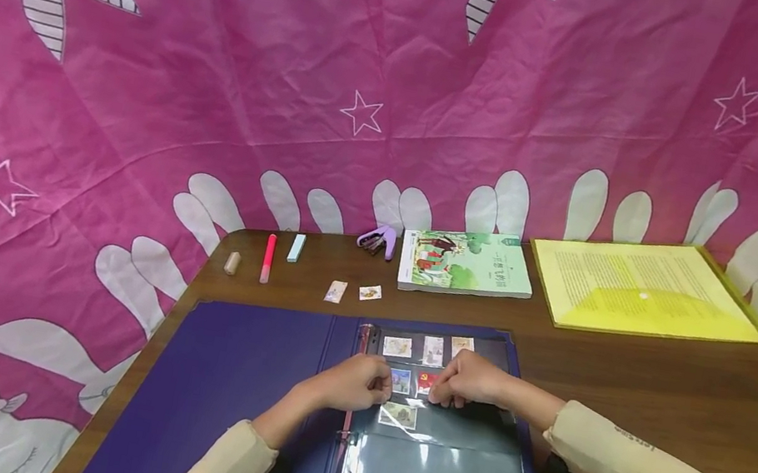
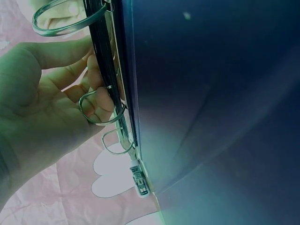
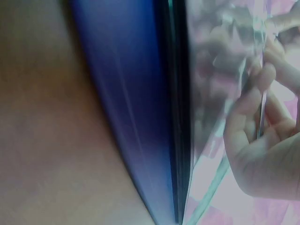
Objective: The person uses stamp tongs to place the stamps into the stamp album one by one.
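A ring-bound stamp album [image 1: 247,382] lies open, its dark page [image 1: 445,468] divided into rows of clear pockets. My left hand [image 1: 357,382] has thumb and fingertips together at the clear pocket film by the rings, above a green stamp [image 1: 397,415]. Close by, my right hand [image 1: 468,377] pinches the film beside a red stamp [image 1: 425,382], which it partly covers. In the right wrist view, that hand [image 3: 262,126] has a thin clear edge between its fingers. A blue stamp [image 1: 400,381] sits between the hands, and several stamps fill the top row, including a pale one [image 1: 398,346].
Two loose stamps [image 1: 335,291] lie beyond the album. Behind them are a purple stapler [image 1: 380,242], a green book [image 1: 465,264] and a yellow folder [image 1: 651,293]. Toward the left stand a red marker [image 1: 268,257], a light-blue stick [image 1: 297,247] and a small tan piece [image 1: 232,263].
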`<control>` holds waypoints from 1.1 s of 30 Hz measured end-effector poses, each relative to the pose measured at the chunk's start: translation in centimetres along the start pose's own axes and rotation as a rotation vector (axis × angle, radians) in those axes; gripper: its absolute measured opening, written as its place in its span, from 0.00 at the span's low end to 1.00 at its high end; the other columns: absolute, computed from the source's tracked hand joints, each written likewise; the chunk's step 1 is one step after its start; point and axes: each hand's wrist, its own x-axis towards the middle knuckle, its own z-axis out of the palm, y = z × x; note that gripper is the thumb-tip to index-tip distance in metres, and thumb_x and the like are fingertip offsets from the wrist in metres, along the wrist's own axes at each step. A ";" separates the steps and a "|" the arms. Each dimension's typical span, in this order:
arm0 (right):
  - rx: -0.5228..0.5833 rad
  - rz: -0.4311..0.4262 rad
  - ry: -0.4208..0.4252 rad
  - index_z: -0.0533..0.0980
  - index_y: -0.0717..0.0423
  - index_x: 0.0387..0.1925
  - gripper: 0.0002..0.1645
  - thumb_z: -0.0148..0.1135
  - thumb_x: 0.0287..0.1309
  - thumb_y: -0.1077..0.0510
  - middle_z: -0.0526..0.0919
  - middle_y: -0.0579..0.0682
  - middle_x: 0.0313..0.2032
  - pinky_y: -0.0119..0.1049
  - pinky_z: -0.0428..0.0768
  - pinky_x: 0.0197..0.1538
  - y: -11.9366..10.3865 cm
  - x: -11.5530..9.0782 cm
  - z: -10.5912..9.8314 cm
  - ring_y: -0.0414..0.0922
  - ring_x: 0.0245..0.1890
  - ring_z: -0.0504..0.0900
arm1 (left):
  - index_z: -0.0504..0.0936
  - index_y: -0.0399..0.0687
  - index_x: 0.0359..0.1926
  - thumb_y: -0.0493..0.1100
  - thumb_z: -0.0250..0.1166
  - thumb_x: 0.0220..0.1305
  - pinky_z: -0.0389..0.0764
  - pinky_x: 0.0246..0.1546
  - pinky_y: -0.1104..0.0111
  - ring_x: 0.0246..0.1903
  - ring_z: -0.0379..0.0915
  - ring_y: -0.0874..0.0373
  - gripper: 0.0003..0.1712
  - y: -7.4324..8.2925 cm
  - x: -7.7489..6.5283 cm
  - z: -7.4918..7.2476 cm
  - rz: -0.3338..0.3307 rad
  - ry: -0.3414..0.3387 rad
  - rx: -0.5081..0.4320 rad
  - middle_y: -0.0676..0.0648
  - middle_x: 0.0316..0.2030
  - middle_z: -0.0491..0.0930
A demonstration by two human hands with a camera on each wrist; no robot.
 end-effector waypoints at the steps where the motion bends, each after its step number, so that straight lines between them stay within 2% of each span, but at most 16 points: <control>1: 0.007 0.005 -0.010 0.84 0.63 0.25 0.06 0.67 0.42 0.63 0.79 0.45 0.14 0.26 0.68 0.20 0.0 0.1 -0.1 0.36 0.12 0.69 | 0.77 0.40 0.25 0.30 0.58 0.55 0.67 0.25 0.78 0.23 0.62 0.68 0.05 0.0 0.0 0.0 0.000 -0.001 0.000 0.51 0.26 0.71; 13: 0.003 0.029 -0.067 0.84 0.64 0.24 0.06 0.68 0.41 0.64 0.77 0.42 0.11 0.23 0.64 0.18 -0.3 1.5 -0.1 0.34 0.11 0.69 | 0.77 0.40 0.25 0.30 0.59 0.56 0.66 0.24 0.78 0.22 0.62 0.68 0.05 0.0 0.0 0.0 -0.002 0.002 -0.007 0.51 0.26 0.71; 23: 0.000 -0.020 -0.108 0.83 0.69 0.24 0.06 0.67 0.40 0.67 0.80 0.45 0.13 0.25 0.70 0.22 -0.9 2.5 0.0 0.34 0.13 0.71 | 0.78 0.40 0.25 0.31 0.59 0.55 0.67 0.25 0.78 0.24 0.62 0.68 0.04 0.1 0.1 -0.1 -0.012 0.002 0.008 0.51 0.27 0.72; 33: 0.015 -0.007 -0.148 0.83 0.69 0.24 0.06 0.65 0.40 0.69 0.78 0.43 0.12 0.24 0.69 0.21 -1.0 2.8 0.2 0.34 0.13 0.72 | 0.78 0.39 0.25 0.29 0.59 0.53 0.67 0.25 0.78 0.23 0.62 0.67 0.04 0.1 0.2 -0.1 -0.006 0.002 0.007 0.49 0.26 0.71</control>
